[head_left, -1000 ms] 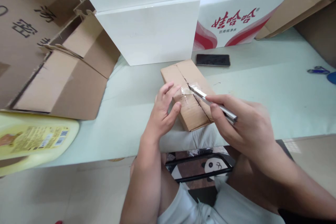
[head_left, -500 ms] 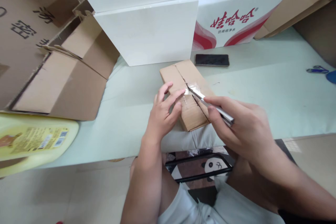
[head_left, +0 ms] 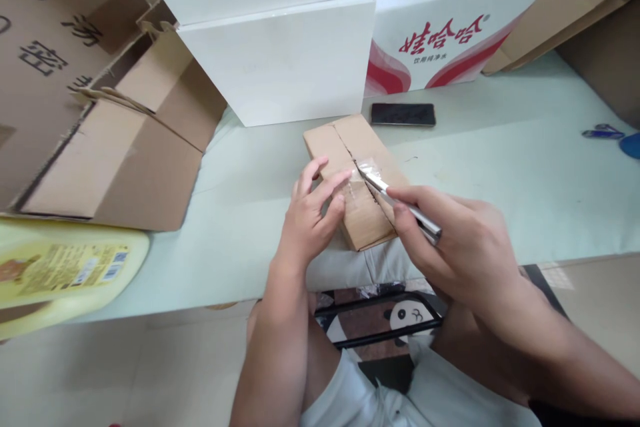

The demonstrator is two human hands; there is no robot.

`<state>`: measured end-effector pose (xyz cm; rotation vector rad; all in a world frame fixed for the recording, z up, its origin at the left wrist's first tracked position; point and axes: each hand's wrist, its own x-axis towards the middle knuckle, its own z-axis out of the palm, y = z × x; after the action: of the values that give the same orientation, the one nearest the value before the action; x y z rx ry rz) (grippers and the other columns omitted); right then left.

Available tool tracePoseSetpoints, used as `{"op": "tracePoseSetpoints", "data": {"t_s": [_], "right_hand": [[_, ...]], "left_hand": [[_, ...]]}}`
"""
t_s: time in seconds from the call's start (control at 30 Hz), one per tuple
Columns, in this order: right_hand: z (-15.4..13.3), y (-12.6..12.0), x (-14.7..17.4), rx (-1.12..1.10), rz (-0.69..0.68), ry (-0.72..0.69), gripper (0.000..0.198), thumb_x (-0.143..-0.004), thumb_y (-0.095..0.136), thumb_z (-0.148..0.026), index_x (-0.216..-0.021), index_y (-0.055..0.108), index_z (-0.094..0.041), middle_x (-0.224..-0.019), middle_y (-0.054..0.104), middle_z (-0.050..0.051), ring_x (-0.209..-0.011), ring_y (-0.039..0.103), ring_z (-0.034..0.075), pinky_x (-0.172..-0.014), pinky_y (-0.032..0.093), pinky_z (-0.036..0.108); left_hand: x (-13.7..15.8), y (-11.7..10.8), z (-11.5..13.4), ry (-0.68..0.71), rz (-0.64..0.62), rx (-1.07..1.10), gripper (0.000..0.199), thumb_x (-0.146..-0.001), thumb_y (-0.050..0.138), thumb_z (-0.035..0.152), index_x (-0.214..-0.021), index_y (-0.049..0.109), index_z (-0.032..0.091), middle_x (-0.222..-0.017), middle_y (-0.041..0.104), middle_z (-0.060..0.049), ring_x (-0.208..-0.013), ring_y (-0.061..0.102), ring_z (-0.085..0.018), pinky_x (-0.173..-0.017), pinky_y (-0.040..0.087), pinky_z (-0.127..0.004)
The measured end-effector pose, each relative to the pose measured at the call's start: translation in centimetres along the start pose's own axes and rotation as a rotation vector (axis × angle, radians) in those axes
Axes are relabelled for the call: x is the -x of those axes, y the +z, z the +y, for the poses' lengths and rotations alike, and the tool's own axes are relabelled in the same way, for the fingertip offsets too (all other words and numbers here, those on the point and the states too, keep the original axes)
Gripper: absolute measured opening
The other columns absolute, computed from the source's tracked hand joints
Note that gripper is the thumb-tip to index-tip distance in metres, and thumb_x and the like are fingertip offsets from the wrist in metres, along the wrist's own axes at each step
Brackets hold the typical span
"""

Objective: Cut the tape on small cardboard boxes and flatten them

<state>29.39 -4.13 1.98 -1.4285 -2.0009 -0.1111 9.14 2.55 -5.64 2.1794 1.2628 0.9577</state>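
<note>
A small brown cardboard box [head_left: 373,217] lies on the pale green table cover, its lid seam running lengthwise down the top. A strip of clear tape [head_left: 369,167] crosses the seam near the middle. My left hand [head_left: 317,210] rests on the box's left side with fingers spread, the index fingertip beside the tape. In my right hand [head_left: 460,233] a silver utility knife [head_left: 413,213] is gripped between thumb and fingers. Its tip touches the seam at the tape; how deep it goes I cannot tell.
Behind the box stand white cartons [head_left: 280,67] and a black phone [head_left: 403,115]. Open brown cartons [head_left: 165,167] and a yellow jug [head_left: 75,267] are on the left. Blue-handled scissors [head_left: 603,132] lie far right. The table's front edge is just below the box.
The knife and my right hand have shifted very slightly left. My left hand stays on the box, and the box has barely moved.
</note>
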Motion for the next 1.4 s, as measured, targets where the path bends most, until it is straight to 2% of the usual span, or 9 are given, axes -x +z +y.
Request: {"op": "tracePoseSetpoints", "data": {"t_s": [0.3, 0.47, 0.67, 1.0, 1.13, 1.27, 1.4], "right_hand": [[-0.8, -2.0, 0.2, 0.010, -0.008, -0.020, 0.023, -0.099, 0.054, -0.020, -0.097, 0.075, -0.010, -0.058, 0.068, 0.002, -0.041, 0.055, 0.013, -0.042, 0.040, 0.028], [-0.8, -1.8, 0.0, 0.007, 0.026, -0.039, 0.024, -0.098, 0.054, -0.019, -0.092, 0.075, -0.008, -0.055, 0.067, 0.002, -0.040, 0.053, 0.011, -0.042, 0.040, 0.027], [-0.4, -0.6, -0.1, 0.035, 0.028, -0.044, 0.025, -0.097, 0.053, -0.019, -0.092, 0.075, -0.009, -0.060, 0.070, 0.003, -0.042, 0.058, 0.014, -0.042, 0.042, 0.028], [-1.1, -2.6, 0.3, 0.010, -0.017, -0.026, 0.022, -0.097, 0.053, -0.017, -0.088, 0.072, -0.014, -0.053, 0.062, -0.002, -0.040, 0.052, 0.011, -0.043, 0.037, 0.027], [-0.9, -2.0, 0.3, 0.033, -0.022, -0.035, 0.023, -0.097, 0.052, -0.019, -0.087, 0.072, -0.014, -0.052, 0.062, -0.001, -0.039, 0.051, 0.012, -0.042, 0.037, 0.028], [-1.0, -1.5, 0.2, 0.015, -0.038, -0.042, 0.021, -0.097, 0.053, -0.019, -0.088, 0.072, -0.014, -0.057, 0.067, 0.001, -0.042, 0.057, 0.013, -0.042, 0.039, 0.028], [-1.1, -2.8, 1.0, -0.054, -0.010, 0.035, 0.015, -0.097, 0.056, -0.019, -0.092, 0.070, -0.020, -0.059, 0.067, -0.001, -0.047, 0.059, 0.011, -0.049, 0.046, 0.026]], "left_hand": [[-0.2, 0.0, 0.5, -0.001, -0.024, -0.005, 0.043, -0.106, 0.041, 0.046, -0.137, 0.066, 0.031, -0.159, 0.045, -0.009, -0.149, 0.043, -0.029, -0.121, 0.039, -0.051], [-0.2, 0.1, 0.3, 0.003, -0.019, 0.011, 0.043, -0.106, 0.041, 0.046, -0.136, 0.066, 0.029, -0.158, 0.045, -0.010, -0.149, 0.043, -0.029, -0.121, 0.039, -0.051], [-0.2, -0.1, 0.5, -0.033, -0.038, 0.025, 0.041, -0.105, 0.043, 0.041, -0.135, 0.068, 0.027, -0.160, 0.043, -0.010, -0.150, 0.041, -0.029, -0.121, 0.039, -0.048], [-0.4, -0.1, 1.3, -0.042, -0.052, 0.058, 0.038, -0.100, 0.048, 0.030, -0.132, 0.070, 0.029, -0.158, 0.047, -0.008, -0.147, 0.046, -0.028, -0.120, 0.039, -0.047], [-0.4, -0.1, 1.1, -0.036, -0.044, 0.078, 0.038, -0.100, 0.048, 0.032, -0.131, 0.070, 0.027, -0.158, 0.047, -0.010, -0.145, 0.047, -0.029, -0.120, 0.039, -0.048], [-0.3, 0.0, 0.6, -0.011, -0.041, 0.111, 0.040, -0.102, 0.047, 0.035, -0.133, 0.069, 0.025, -0.159, 0.044, -0.012, -0.144, 0.049, -0.030, -0.119, 0.041, -0.049], [-0.3, -0.1, -0.2, 0.024, -0.040, 0.161, 0.041, -0.104, 0.045, 0.041, -0.134, 0.068, 0.025, -0.159, 0.044, -0.013, -0.146, 0.046, -0.030, -0.119, 0.043, -0.049]]}}
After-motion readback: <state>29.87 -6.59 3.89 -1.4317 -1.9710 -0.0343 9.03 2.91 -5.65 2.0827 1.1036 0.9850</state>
